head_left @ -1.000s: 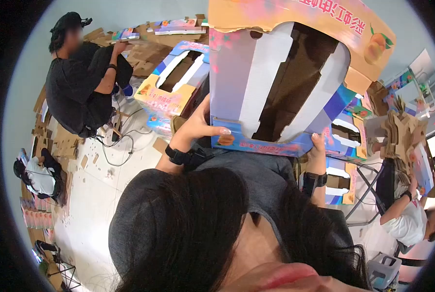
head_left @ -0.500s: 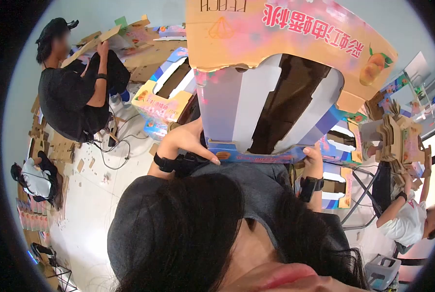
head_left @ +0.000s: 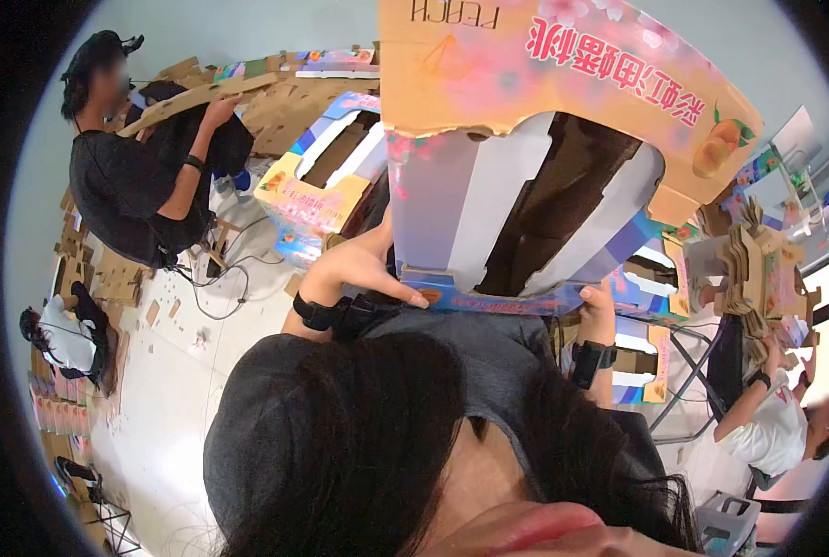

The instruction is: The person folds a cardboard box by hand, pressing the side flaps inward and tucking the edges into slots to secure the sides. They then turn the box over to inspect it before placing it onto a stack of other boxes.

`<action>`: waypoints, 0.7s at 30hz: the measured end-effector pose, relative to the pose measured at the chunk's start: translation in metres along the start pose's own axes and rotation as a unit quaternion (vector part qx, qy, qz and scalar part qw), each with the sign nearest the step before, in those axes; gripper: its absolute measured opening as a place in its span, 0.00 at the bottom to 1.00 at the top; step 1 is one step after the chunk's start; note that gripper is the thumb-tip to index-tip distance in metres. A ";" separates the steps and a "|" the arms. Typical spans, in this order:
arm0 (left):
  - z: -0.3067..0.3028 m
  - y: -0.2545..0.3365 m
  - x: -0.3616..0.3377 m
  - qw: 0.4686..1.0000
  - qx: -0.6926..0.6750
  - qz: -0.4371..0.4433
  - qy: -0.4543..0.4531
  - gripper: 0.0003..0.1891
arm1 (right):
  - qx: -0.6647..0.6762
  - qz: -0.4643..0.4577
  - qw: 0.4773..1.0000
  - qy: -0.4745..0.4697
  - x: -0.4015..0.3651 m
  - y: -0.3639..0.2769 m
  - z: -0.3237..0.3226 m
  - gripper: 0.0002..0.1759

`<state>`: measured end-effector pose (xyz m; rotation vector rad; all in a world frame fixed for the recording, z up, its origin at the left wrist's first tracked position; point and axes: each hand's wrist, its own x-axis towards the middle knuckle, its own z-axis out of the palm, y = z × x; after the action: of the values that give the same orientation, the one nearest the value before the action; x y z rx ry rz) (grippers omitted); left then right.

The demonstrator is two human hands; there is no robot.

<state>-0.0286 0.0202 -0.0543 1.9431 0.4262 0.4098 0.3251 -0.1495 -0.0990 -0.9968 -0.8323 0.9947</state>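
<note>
A printed peach carton (head_left: pixel 433 200) is held up in front of my chest, its tall orange panel with red lettering at the far side. Through its cut-out opening I see white flaps and a dark brown interior. My left hand (head_left: pixel 368 269) grips the carton's near left corner, thumb lying along the blue lower edge. At the near right corner, my right hand (head_left: pixel 599 306) holds the same edge with its thumb showing. The other fingers of both hands are largely hidden by the carton. Each wrist wears a black band.
Similar cartons (head_left: pixel 308 200) are stacked at left, and more (head_left: pixel 651 269) at right by a black folding stand (head_left: pixel 688 371). A person in black (head_left: pixel 141 186) handles flat cardboard. Another person (head_left: pixel 771 422) is beside stacked cardboard (head_left: pixel 758 269). Cables (head_left: pixel 238 302) and scraps lie on the floor.
The carton has shifted slightly right in view, still in both my hands. The person in black has lowered and turned the cardboard sheet. The person at right has moved an arm.
</note>
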 end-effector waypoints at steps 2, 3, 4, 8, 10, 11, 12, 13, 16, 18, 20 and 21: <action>-0.001 0.000 0.003 0.999 -0.040 -0.022 0.022 0.70 | 0.000 -0.002 1.000 -0.022 0.007 0.010 -0.012 0.53; -0.002 -0.001 0.005 0.998 -0.050 -0.020 0.042 0.77 | -0.003 -0.012 1.000 -0.010 0.008 0.012 -0.012 0.53; -0.004 -0.002 0.006 0.996 -0.039 0.006 0.077 0.78 | -0.005 -0.023 1.000 0.001 0.008 0.014 -0.011 0.52; -0.007 -0.014 0.012 0.985 0.003 0.070 0.156 0.76 | -0.001 -0.038 0.999 0.032 0.013 0.017 -0.002 0.52; -0.006 -0.016 0.014 0.984 -0.009 0.075 0.163 0.75 | 0.002 -0.037 0.998 0.045 0.014 0.016 0.002 0.51; -0.005 -0.018 0.015 0.983 -0.014 0.076 0.164 0.74 | 0.004 -0.036 0.998 0.053 0.014 0.016 0.003 0.51; -0.004 -0.020 0.016 0.983 -0.020 0.077 0.165 0.73 | 0.011 -0.035 0.998 0.053 0.014 0.015 0.003 0.52; -0.003 -0.021 0.017 0.983 -0.023 0.077 0.165 0.73 | 0.017 -0.033 0.998 0.053 0.014 0.015 0.004 0.52; -0.002 -0.022 0.018 0.982 -0.031 0.082 0.166 0.72 | 0.030 -0.036 0.998 0.046 0.015 0.018 -0.001 0.52; -0.003 -0.019 0.019 0.981 -0.033 0.094 0.166 0.72 | 0.024 -0.046 0.998 0.041 0.015 0.019 -0.002 0.53; -0.003 -0.011 0.016 0.982 -0.033 0.111 0.150 0.73 | 0.008 -0.059 0.997 0.039 0.013 0.019 0.000 0.54; -0.003 -0.005 0.015 0.982 -0.033 0.119 0.142 0.74 | 0.012 -0.057 0.998 0.037 0.013 0.020 -0.002 0.54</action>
<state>-0.0177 0.0312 -0.0568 1.8826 0.3566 0.8527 0.3254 -0.1331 -0.1171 -0.9489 -0.8051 0.8629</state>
